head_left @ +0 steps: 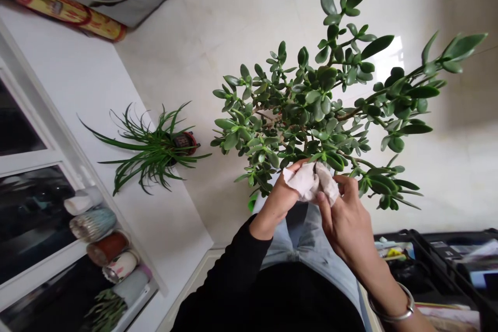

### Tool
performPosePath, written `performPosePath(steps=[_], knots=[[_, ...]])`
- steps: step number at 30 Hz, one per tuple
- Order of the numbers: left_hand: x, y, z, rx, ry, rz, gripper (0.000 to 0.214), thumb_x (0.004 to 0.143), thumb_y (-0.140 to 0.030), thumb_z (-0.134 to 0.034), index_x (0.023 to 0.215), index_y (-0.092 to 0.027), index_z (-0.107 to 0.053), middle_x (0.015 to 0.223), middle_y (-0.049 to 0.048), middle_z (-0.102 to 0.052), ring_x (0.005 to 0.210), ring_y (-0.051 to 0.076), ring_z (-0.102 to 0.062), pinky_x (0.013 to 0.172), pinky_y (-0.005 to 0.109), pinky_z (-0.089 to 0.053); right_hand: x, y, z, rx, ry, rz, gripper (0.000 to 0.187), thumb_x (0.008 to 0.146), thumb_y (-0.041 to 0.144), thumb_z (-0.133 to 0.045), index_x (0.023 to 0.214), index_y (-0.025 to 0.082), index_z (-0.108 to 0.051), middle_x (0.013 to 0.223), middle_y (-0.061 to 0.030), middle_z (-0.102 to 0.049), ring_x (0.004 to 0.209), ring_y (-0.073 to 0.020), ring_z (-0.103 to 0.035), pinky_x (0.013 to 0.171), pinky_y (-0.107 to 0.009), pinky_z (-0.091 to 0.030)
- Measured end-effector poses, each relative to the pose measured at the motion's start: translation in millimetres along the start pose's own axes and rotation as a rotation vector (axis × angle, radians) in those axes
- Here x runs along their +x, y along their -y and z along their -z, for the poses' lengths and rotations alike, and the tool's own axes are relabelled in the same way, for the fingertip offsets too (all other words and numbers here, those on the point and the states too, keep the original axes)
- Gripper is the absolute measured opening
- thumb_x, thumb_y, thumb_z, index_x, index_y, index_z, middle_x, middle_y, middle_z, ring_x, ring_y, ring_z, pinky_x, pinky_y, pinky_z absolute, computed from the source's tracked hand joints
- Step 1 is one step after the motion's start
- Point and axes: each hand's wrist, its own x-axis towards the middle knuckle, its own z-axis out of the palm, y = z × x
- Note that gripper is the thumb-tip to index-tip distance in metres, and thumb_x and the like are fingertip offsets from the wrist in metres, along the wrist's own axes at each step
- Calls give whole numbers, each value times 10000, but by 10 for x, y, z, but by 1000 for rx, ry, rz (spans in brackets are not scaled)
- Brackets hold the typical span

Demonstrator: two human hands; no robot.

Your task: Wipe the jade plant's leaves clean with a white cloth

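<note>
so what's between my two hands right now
A crumpled whitish cloth, held by both the left hand and the right hand, just below the lower leaves of the jade plant. The head view shows it.

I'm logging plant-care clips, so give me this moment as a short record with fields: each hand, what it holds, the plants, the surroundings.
left hand: grips the crumpled white cloth
right hand: grips the same cloth from the other side; silver bracelet on the wrist
cloth position: against the lower leaves of the jade plant
other plant: narrow-leaved potted plant, left of the jade plant
lower left: row of small pots beside the window glass
lower right: black case, open
</note>
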Motion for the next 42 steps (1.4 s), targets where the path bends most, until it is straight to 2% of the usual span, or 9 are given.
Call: performPosePath(steps=[5, 10, 16, 20, 25, 29, 32, 38, 42], knots=[[40, 63, 43, -15, -12, 11, 425, 768, -459, -888, 1088, -195, -795, 1107, 83, -797, 1032, 226, -722, 938, 341, -568, 81, 83, 106, -58, 63, 18, 413, 1119, 364, -317, 1172, 142, -661, 1144, -146, -581, 894, -226, -701, 663, -323, -593], [39, 66, 55, 7, -28, 19, 398, 765, -471, -880, 1052, -210, -790, 1067, 72, -794, 1031, 232, -723, 963, 356, -568, 145, 148, 191, -198, 150, 36, 446, 1124, 361, -276, 981, 185, -660, 941, -80, -572, 707, -198, -651, 544, -301, -473], [11, 40, 51, 9, -21, 25, 444, 781, -506, -857, 1104, -207, -798, 1109, 82, -796, 1019, 227, -724, 939, 352, -561, 225, 166, 161, -243, 185, 17, 423, 1126, 370, -279, 1142, 157, -644, 965, -80, -621, 652, -183, -637, 499, -303, -410], [31, 73, 42, -66, 3, -5, 451, 709, -487, -911, 1037, -194, -813, 1047, 76, -804, 952, 213, -727, 938, 343, -563, 124, 151, 117, -203, 167, 41, 446, 1129, 387, -273, 1041, 170, -652, 959, -88, -628, 730, -197, -670, 520, -300, -450], [15, 39, -1, -67, -27, 30, 463, 741, -520, -879, 1049, -179, -819, 976, 69, -803, 896, 194, -724, 827, 302, -560, -47, 122, 120, -125, 171, 78, 442, 1130, 388, -292, 1014, 176, -662, 935, -76, -622, 761, -196, -690, 536, -293, -482], [-11, -6, -13, -54, 37, 29, 470, 727, -512, -895, 1055, -187, -808, 1049, 68, -807, 958, 200, -737, 927, 319, -556, 28, 90, 117, -137, 185, 31, 457, 1132, 390, -261, 1187, 154, -648, 995, -88, -660, 739, -204, -704, 559, -310, -502], [11, 38, 8, -71, 31, 21, 465, 729, -533, -887, 1037, -195, -804, 1075, 83, -809, 987, 233, -743, 973, 367, -563, 128, 83, 105, -140, 194, 2, 479, 1134, 375, -235, 1272, 132, -625, 1009, -99, -680, 730, -212, -711, 590, -323, -514], [19, 59, 32, -51, -16, 64, 424, 783, -506, -850, 1061, -189, -811, 1042, 71, -804, 909, 202, -733, 837, 311, -577, 46, 108, 97, -88, 189, 30, 478, 1134, 384, -258, 1069, 153, -672, 950, -86, -675, 707, -204, -698, 570, -322, -498], [-44, -22, -12, -63, 31, 27, 364, 806, -447, -841, 1061, -188, -820, 1051, 86, -810, 974, 220, -744, 920, 319, -566, -111, 47, 123, 32, 138, 84, 412, 1126, 336, -312, 1000, 164, -664, 869, -50, -621, 656, -179, -657, 541, -306, -491]])
